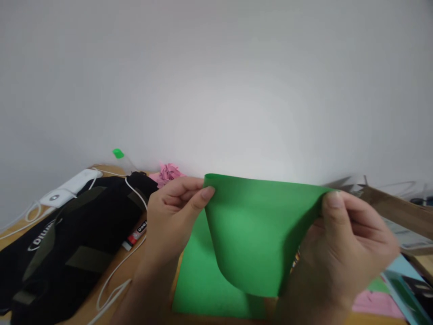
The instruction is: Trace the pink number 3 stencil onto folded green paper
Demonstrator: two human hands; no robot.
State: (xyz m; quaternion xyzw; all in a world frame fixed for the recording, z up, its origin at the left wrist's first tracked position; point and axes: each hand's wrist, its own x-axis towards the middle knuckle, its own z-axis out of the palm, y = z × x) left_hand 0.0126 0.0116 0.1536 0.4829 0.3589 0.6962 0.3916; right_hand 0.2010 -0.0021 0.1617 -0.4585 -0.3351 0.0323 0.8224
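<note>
A piece of green paper (255, 225) is held up by its two upper corners, its top edge folded or curled over and its lower edge rounded. My left hand (174, 212) pinches the upper left corner between thumb and fingers. At the upper right corner, my right hand (352, 239) grips the same piece with the thumb in front. Beneath it, a larger green sheet (203, 289) lies flat on the wooden table. The held piece hides part of that sheet.
On the left lie a black bag (98, 225), a white power strip (71, 187), white cables and a red-and-white glue stick (135, 234). A pink paper flower (169, 174) sits by the wall. To the right are a cardboard box (395, 207) and pink paper (377, 304).
</note>
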